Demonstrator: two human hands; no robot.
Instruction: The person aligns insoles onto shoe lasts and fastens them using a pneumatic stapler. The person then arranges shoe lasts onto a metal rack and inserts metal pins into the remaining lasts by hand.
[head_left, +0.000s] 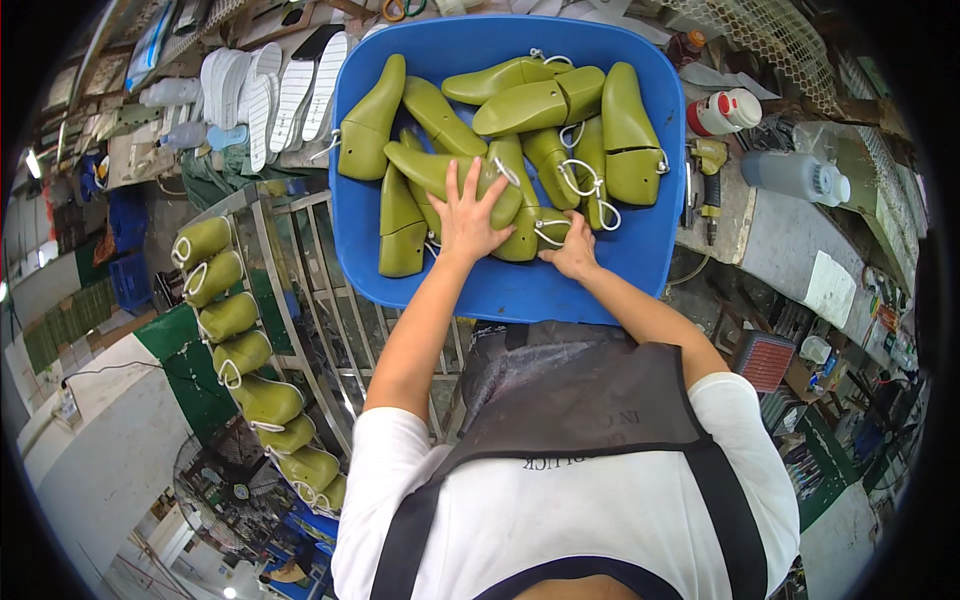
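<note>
A blue plastic tub (655,265) holds a loose heap of olive-green shoe lasts, many with white cord loops at the heel. Spread fingers of my left hand (466,222) lie flat on top of a shoe last (420,168) in the middle of the heap. At the tub's near side, my right hand (574,250) has its thumb and fingers bent around the heel end of another shoe last (551,226). Most of that last is hidden under its neighbours. A white cord loop (545,236) shows beside the right fingers.
More green lasts (228,318) hang in a row on a metal rack (268,235) at left. White shoe soles (318,85) lie beyond the tub's left side. To the right, a bench carries a red-and-white bottle (722,112) and a clear jug (790,178).
</note>
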